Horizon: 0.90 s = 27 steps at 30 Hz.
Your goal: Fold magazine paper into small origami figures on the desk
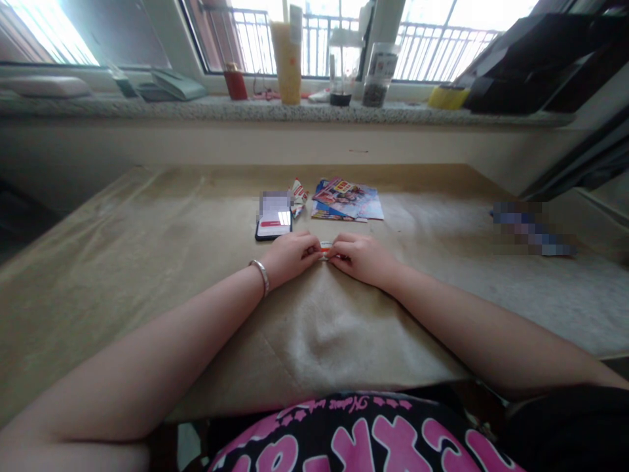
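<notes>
My left hand (289,257) and my right hand (361,257) meet at the middle of the table, fingers curled and pressed together. Between their fingertips sits a small folded piece of printed paper (325,248), white and red, mostly hidden by the fingers. Both hands pinch it against the beige cloth (147,262) that covers the table. A silver bangle (261,275) circles my left wrist.
Just beyond the hands lie a phone (274,217), a folded paper shape (297,196) and a stack of colourful printed sheets (346,198). A windowsill (246,110) behind holds a tall yellow bottle (287,59), jars and a red cup.
</notes>
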Each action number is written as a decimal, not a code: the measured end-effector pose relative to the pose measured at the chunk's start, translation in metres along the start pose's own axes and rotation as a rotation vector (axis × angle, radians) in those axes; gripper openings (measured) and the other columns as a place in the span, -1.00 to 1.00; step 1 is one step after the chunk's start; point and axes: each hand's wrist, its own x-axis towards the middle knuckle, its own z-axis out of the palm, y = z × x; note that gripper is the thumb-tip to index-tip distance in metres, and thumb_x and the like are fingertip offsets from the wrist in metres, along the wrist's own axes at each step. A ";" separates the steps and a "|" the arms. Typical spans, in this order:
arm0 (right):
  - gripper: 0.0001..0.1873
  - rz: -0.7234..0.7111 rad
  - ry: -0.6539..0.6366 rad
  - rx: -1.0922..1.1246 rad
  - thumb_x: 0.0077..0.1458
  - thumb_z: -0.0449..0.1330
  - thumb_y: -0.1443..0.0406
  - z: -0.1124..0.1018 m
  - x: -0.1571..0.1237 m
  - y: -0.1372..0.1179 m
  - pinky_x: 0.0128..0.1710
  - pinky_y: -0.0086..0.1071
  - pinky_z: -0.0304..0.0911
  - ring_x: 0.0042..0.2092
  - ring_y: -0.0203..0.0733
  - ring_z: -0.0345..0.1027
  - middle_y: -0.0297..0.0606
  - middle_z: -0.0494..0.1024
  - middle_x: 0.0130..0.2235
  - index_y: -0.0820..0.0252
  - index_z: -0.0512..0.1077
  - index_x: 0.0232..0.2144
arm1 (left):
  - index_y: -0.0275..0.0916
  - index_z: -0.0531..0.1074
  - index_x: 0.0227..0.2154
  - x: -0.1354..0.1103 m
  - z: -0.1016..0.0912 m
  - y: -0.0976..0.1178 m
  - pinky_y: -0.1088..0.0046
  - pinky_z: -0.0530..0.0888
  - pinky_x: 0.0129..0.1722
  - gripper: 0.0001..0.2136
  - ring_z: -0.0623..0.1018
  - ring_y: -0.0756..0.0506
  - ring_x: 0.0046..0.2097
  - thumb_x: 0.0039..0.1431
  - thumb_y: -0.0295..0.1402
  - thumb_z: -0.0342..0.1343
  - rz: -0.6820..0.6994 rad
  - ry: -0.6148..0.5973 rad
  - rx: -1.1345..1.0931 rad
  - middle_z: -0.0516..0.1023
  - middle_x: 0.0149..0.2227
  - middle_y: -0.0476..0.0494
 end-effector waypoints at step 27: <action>-0.82 0.030 -0.021 0.081 0.12 0.09 0.31 0.002 0.001 0.003 -0.28 -0.42 0.18 -0.29 -0.24 0.31 -0.21 0.45 -0.33 0.22 0.49 -0.37 | -0.22 0.48 -0.32 -0.006 -0.004 -0.005 0.52 0.31 -0.34 -0.81 0.44 0.00 -0.32 0.23 -0.42 -0.05 0.300 0.022 0.117 0.48 -0.33 -0.08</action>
